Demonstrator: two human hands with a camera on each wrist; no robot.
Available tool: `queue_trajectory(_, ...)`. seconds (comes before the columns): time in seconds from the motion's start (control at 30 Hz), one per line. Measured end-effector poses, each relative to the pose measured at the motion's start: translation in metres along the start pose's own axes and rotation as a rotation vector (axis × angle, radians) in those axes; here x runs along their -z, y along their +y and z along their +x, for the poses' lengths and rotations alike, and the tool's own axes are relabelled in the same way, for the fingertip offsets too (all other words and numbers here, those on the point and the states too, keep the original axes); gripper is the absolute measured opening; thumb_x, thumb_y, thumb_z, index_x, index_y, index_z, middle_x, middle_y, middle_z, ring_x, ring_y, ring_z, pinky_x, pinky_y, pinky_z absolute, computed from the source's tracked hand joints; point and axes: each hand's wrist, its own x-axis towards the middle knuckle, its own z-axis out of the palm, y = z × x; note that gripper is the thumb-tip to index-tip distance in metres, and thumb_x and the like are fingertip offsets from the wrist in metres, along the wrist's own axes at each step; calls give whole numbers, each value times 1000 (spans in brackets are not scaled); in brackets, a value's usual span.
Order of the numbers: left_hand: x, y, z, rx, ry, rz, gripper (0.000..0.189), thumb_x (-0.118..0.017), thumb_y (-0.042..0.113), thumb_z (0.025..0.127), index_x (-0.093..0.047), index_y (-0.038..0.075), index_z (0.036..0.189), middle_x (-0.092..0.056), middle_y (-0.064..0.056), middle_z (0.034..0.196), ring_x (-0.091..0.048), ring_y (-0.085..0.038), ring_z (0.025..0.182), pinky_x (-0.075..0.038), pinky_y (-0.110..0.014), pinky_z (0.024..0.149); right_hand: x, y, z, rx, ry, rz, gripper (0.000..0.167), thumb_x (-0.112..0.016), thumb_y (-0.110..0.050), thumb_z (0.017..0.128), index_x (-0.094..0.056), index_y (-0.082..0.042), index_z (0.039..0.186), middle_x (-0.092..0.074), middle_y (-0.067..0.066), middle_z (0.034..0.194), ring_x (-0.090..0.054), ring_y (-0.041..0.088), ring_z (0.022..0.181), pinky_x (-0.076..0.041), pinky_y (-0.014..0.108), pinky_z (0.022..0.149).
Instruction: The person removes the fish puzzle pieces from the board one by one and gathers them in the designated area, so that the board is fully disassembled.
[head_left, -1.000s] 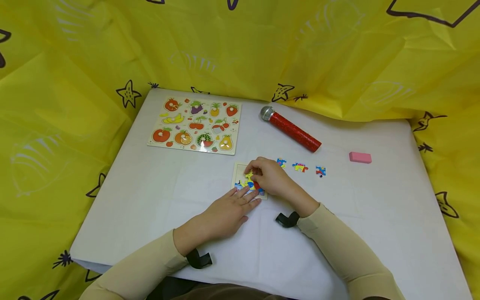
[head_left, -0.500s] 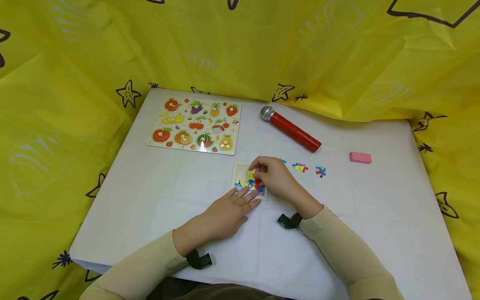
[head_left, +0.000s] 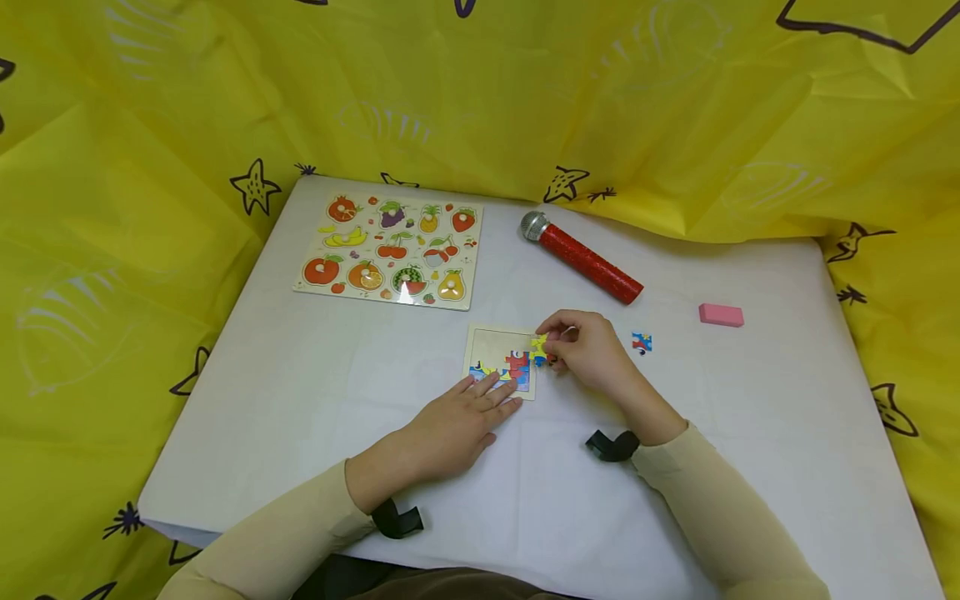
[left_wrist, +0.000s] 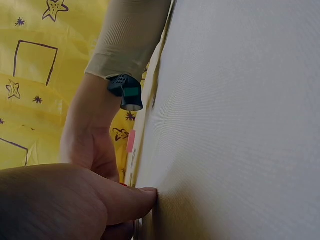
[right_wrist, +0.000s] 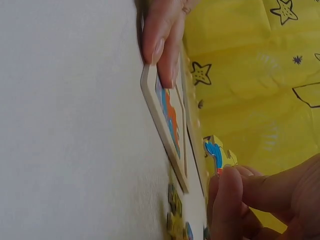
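Observation:
My left hand (head_left: 450,429) lies with straight fingers on the lower edge of a small wooden jigsaw board (head_left: 491,340). Blue, red and yellow pieces fill the board's lower part, while bare wood shows in its upper part. My right hand (head_left: 596,354) pinches a yellow and blue jigsaw piece (head_left: 538,347) between thumb and fingers, at the board's right edge. In the right wrist view, this jigsaw piece (right_wrist: 216,150) is raised and tilted. Farther right lies a loose blue and red piece (head_left: 642,342). Other loose pieces (right_wrist: 175,215) show beneath my right hand in the right wrist view.
At the back left lies a fruit peg puzzle (head_left: 390,254). A red microphone (head_left: 588,262) lies behind my right hand. To the right is a pink block (head_left: 721,315). A yellow patterned curtain (head_left: 480,108) hangs behind the white-covered table (head_left: 285,417).
My right hand has moved right, carrying the jigsaw piece from above the board to its right edge. It now covers loose pieces that showed before. My left hand has stayed still.

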Motion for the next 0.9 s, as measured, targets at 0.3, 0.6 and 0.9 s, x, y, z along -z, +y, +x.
queue_trajectory(0.3, -1, -1, 0, 3, -10, -5, 60, -58, 33, 111, -40, 23, 168, -29, 3, 179, -22, -25, 169, -24, -50, 136, 32, 15, -19, -76, 42, -30, 20, -77, -1, 97, -78, 2, 116, -75, 21, 100, -75, 21, 71, -65, 29, 67)
queue_trajectory(0.6, -3, -1, 1, 2, -7, 3, 60, -57, 33, 112, -40, 23, 168, -29, 3, 179, -21, -25, 169, -23, -49, 136, 50, 31, -30, -150, 74, -56, 23, -80, -2, 94, -76, 5, 115, -75, 18, 96, -74, 12, 69, -65, 27, 66)
queue_trajectory(0.9, -2, -1, 1, -3, 2, 1, 59, -57, 32, 112, -42, 22, 168, -30, 2, 178, -23, -26, 169, -24, -50, 136, 57, 38, -33, -193, 75, -155, 17, -81, -6, 95, -78, -1, 111, -76, 13, 88, -71, 17, 70, -60, 26, 61)
